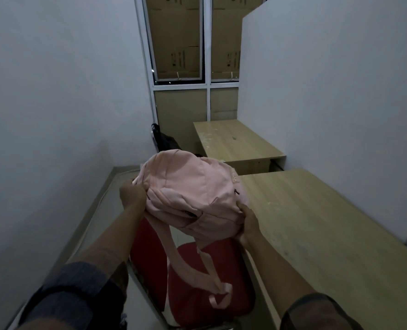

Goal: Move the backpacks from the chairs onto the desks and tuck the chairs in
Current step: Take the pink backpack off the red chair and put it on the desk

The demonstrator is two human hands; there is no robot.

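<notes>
I see a pale pink backpack (193, 189), soft and slumped, held up in the air above the red chair (197, 282), its straps dangling down toward the seat. To the right sits the near desk (328, 234), light wood, with a far desk (236, 141) beyond it; a dark backpack (165, 139) rests on another chair at the far end, left of that desk. Grey walls close in, and a window (193, 44) is blocked by cardboard boxes. My left hand (132, 192) pinches the fabric on the bag's left side; my right hand (249, 222) grips its lower right edge, fingers curled.
</notes>
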